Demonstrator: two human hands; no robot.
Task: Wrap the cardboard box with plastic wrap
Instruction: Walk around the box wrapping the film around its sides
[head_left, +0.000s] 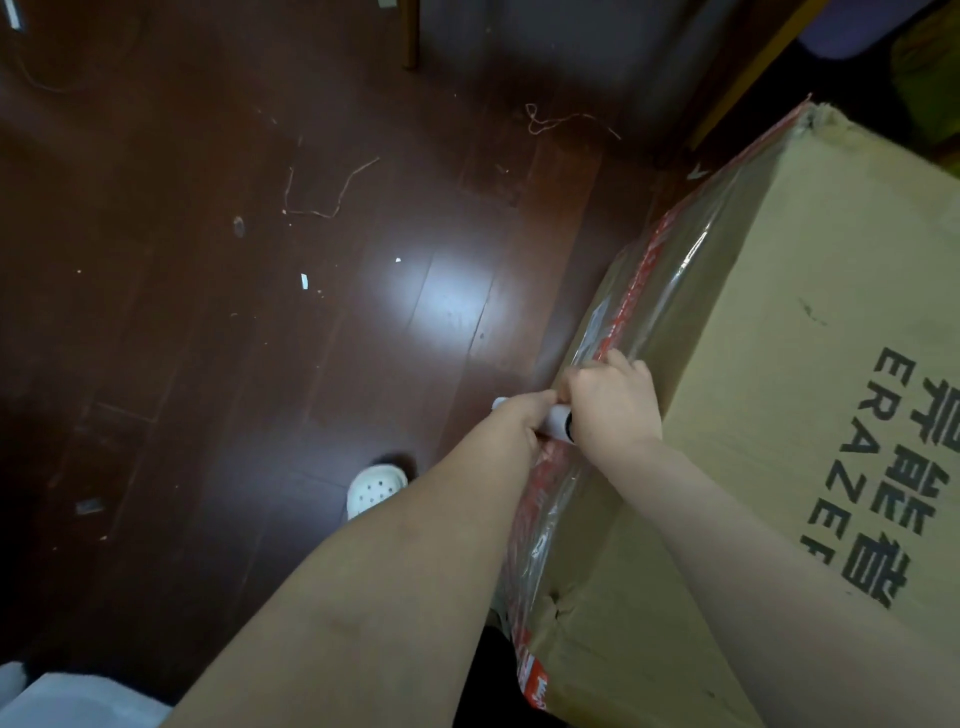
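A large brown cardboard box (810, 291) with black printed letters fills the right side, its left edge lined with red tape. Clear plastic wrap (670, 291) lies stretched over that edge and the adjoining top strip. A white roll of plastic wrap (556, 425) is held at the box's left edge, mostly hidden by both hands. My left hand (522, 421) grips the roll from the left. My right hand (613, 400) curls over the roll's right end, fingers on the box edge.
Dark red wooden floor (260, 338) spreads left of the box, littered with bits of string (322, 192) and paper scraps. A white clog (375, 487) on a foot stands just left of my forearms. A wooden furniture leg (410, 31) rises at the top.
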